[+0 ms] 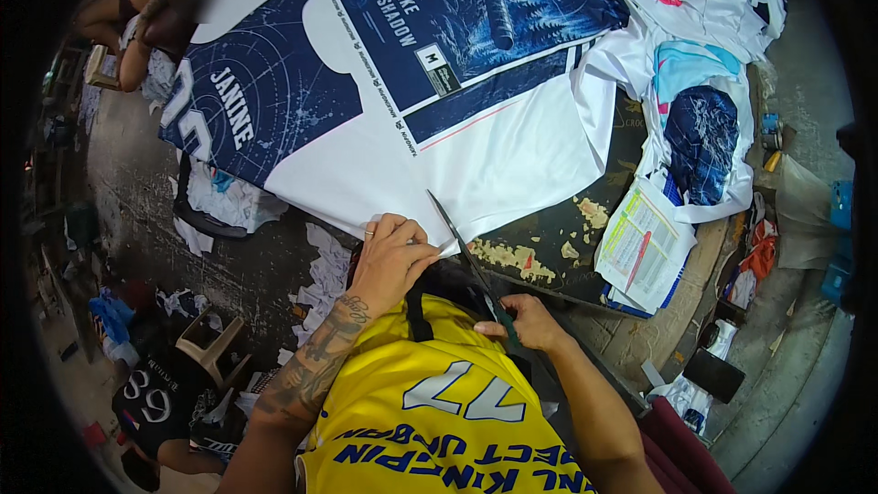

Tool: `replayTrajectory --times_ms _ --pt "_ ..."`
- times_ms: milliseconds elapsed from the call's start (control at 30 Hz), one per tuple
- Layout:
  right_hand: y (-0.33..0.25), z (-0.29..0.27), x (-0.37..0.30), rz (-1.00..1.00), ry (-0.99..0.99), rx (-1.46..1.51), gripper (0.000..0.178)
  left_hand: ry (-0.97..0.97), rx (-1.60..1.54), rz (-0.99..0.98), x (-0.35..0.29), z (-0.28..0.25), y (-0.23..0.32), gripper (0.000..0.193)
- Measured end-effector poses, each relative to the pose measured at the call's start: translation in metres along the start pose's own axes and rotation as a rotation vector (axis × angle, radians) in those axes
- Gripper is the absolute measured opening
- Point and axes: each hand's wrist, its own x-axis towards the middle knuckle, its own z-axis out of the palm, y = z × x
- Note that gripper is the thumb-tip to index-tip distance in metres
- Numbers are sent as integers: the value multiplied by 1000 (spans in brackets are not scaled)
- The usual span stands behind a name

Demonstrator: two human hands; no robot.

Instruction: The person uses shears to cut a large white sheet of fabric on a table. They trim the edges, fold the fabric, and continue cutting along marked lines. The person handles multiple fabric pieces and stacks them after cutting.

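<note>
A wide sheet of white fabric [517,165] printed with navy blue jersey pieces [291,82] lies over the table, its near edge hanging toward me. My left hand [391,256] pinches that edge between thumb and fingers. Closed round the dark handle of a pair of scissors [474,263] is my right hand [530,322], low and to the right. The long blades slant up and left, with the tip over the white fabric just right of my left hand. How far the blades are parted, I cannot tell.
At the table's right edge lie papers [645,242] with a red pen on them. A heap of white and blue fabric [702,142] sits beyond. The dark tabletop [562,265] has peeling patches. Two people are nearby; a plastic stool [212,348] stands lower left.
</note>
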Motion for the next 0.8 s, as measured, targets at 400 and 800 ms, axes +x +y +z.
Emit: replayTrajectory --times_ms 400,800 --pt "-99 -23 31 -140 82 110 80 -202 -205 69 19 -14 -26 17" --pt "-206 -60 67 -63 38 25 72 -441 -450 122 38 -37 -59 25"
